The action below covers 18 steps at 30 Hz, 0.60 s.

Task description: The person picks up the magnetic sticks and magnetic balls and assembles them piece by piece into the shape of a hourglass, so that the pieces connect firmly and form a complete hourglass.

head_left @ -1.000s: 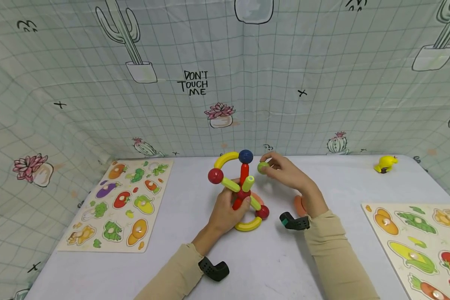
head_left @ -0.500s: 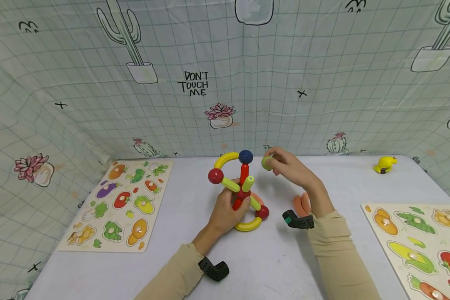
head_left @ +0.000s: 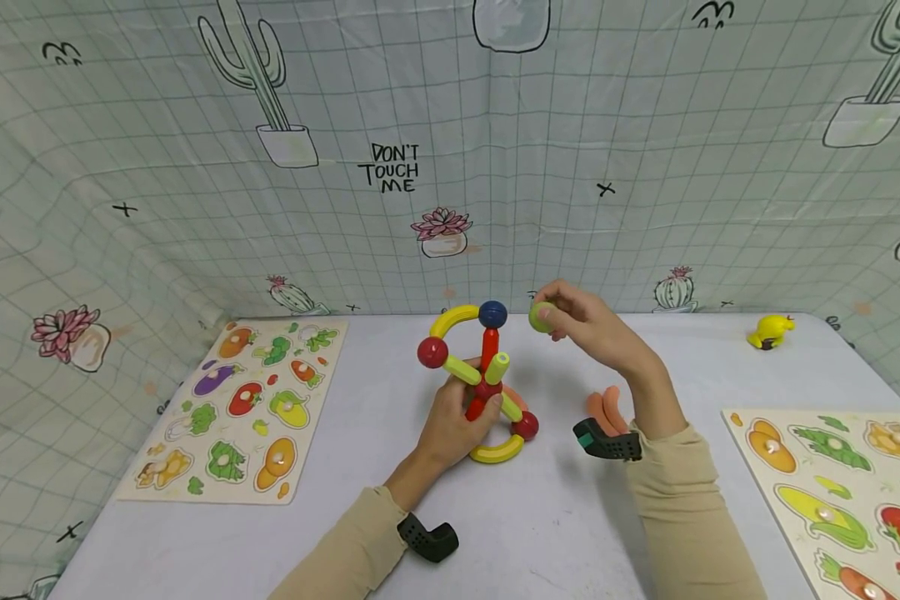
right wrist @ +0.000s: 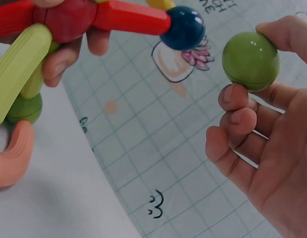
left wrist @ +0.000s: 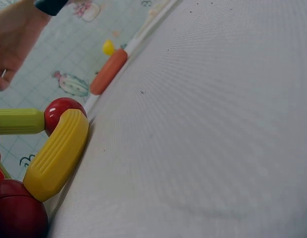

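Near the table's middle my left hand (head_left: 453, 417) grips a toy structure of coloured rods and balls around its central red ball (head_left: 487, 388). A red rod (head_left: 490, 346) rises from that ball to a blue ball (head_left: 492, 314). Yellow curved rods (head_left: 456, 317) and light-green rods (head_left: 461, 369) link to further red balls (head_left: 432, 352). My right hand (head_left: 592, 329) pinches a loose green ball (right wrist: 251, 61) between thumb and fingers, a short way right of the blue ball. In the right wrist view another green ball (right wrist: 25, 108) sits in the structure, beside a salmon curved rod (right wrist: 17, 156).
Two salmon curved rods (head_left: 611, 408) lie on the table beneath the right forearm. Vegetable puzzle boards lie at left (head_left: 232, 417) and right (head_left: 832, 483). A small yellow toy (head_left: 771, 330) stands at the back right. A patterned cloth (head_left: 540, 167) hangs behind the table.
My right hand has moved slightly right and up with the green ball, away from the blue ball. The left hand and the structure have stayed in place.
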### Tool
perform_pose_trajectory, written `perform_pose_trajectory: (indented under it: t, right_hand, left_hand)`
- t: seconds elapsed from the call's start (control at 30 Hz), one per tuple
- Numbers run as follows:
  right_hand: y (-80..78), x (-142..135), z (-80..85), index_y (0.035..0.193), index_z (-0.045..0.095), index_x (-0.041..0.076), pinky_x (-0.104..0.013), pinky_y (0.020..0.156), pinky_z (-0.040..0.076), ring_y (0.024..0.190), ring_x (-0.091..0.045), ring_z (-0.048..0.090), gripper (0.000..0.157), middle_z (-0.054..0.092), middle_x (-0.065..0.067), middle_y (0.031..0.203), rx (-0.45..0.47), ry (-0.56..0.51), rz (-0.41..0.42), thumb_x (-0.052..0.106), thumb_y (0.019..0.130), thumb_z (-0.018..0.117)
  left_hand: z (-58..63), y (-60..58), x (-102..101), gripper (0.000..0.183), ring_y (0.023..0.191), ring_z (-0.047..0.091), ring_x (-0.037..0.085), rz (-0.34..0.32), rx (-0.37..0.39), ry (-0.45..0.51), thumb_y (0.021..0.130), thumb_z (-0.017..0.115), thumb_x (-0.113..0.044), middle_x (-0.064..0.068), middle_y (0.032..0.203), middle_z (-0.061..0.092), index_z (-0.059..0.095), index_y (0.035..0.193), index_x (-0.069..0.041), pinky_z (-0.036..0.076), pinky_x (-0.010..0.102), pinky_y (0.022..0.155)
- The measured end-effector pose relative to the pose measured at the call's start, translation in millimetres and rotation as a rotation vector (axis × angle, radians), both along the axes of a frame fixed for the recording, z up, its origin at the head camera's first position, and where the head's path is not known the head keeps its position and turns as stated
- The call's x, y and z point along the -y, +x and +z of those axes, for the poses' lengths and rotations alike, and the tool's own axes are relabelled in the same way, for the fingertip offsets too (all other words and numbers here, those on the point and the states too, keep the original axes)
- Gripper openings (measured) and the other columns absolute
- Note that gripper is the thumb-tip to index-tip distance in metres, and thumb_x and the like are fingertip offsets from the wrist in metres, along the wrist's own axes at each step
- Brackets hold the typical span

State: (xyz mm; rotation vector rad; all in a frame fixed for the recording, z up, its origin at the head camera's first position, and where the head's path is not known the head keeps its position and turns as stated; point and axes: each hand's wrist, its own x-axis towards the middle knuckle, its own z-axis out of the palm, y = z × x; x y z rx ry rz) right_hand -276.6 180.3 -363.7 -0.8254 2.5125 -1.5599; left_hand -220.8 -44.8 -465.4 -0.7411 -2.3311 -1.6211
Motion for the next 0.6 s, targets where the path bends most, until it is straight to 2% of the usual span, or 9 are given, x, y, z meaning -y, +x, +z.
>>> perform_pose_trajectory:
  t: [0.23,0.43,0.53,0.6]
  right_hand:
    - [7.3,2,9.9,0.11,0.052,0.004,-0.029,0.074,0.049,0.083,-0.02,0.055,0.019,0.056,-0.009,0.095,-0.043,-0.013,0.078,0.016,0.096,0.052]
    - [14.1,8,16.4,0.106,0.054,0.008,-0.029,0.076,0.048,0.085,-0.022,0.054,0.015,0.054,-0.009,0.094,-0.024,-0.013,0.127,0.016,0.094,0.057]
    - [17.1,11,18.7,0.105,0.055,0.009,-0.03,0.078,0.049,0.087,-0.021,0.055,0.014,0.054,-0.008,0.097,-0.028,-0.004,0.154,0.016,0.093,0.059]
    - [18.9,13,20.3,0.106,0.055,0.01,-0.031,0.081,0.05,0.088,-0.021,0.057,0.015,0.055,-0.008,0.1,-0.036,0.003,0.172,0.016,0.093,0.059]
  left_hand:
    - [-1.2,-1.0,0,0.044,0.106,0.06,0.015,-0.004,-0.005,0.015,0.087,0.061,-0.011,0.007,0.115,0.06,0.045,0.128,-0.008,0.049,0.032,0.096]
    - [-1.0,-1.7,-1,0.046,0.108,0.06,0.02,-0.012,0.025,0.022,0.087,0.062,-0.009,0.01,0.116,0.06,0.045,0.13,-0.005,0.048,0.036,0.098]
    - [3.6,0.3,-1,0.047,0.109,0.06,0.024,-0.01,0.047,0.011,0.087,0.061,-0.007,0.014,0.116,0.06,0.044,0.13,-0.002,0.047,0.038,0.099]
    - [12.1,5.1,-1,0.046,0.109,0.059,0.025,-0.011,0.056,0.004,0.087,0.06,-0.006,0.016,0.116,0.059,0.043,0.129,0.0,0.047,0.039,0.099]
